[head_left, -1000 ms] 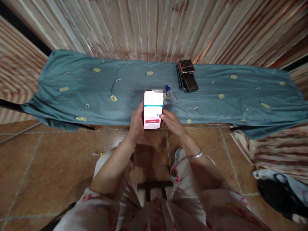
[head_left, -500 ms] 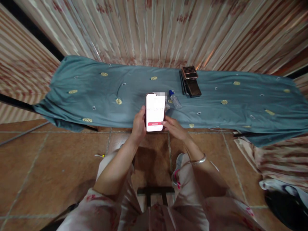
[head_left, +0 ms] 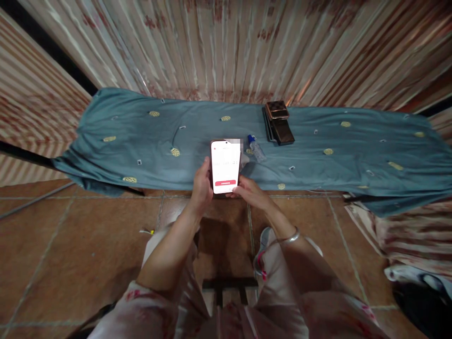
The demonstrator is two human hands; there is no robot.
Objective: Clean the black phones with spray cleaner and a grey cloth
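A smartphone (head_left: pixel 225 169) with a bright white screen and a red bar near its bottom is held upright over the front edge of the cloth-covered table. My left hand (head_left: pixel 203 182) is closed around its left side, thumb along the edge. At the lower right corner, my right hand (head_left: pixel 250 192) grips the phone, its thumb by the bottom of the screen below the red bar. Fingers behind the phone are hidden. Just beyond it on the cloth lies a small clear bottle with a blue cap (head_left: pixel 257 148). Something pale and crumpled (head_left: pixel 243 161) shows partly behind the phone.
A teal cloth (head_left: pixel 197 172) with yellow pineapple-like prints covers the long narrow table. Dark boxes or cases (head_left: pixel 278 123) lie stacked toward its back. Behind hangs a striped curtain (head_left: pixel 226 52). Brown floor tiles (head_left: pixel 102 245) lie below, and a dark object (head_left: pixel 422 303) sits at lower right.
My right thumb has slid from the red bar down to the bottom edge of the screen. The phone has shifted slightly left, and the screen's display looks a little different.
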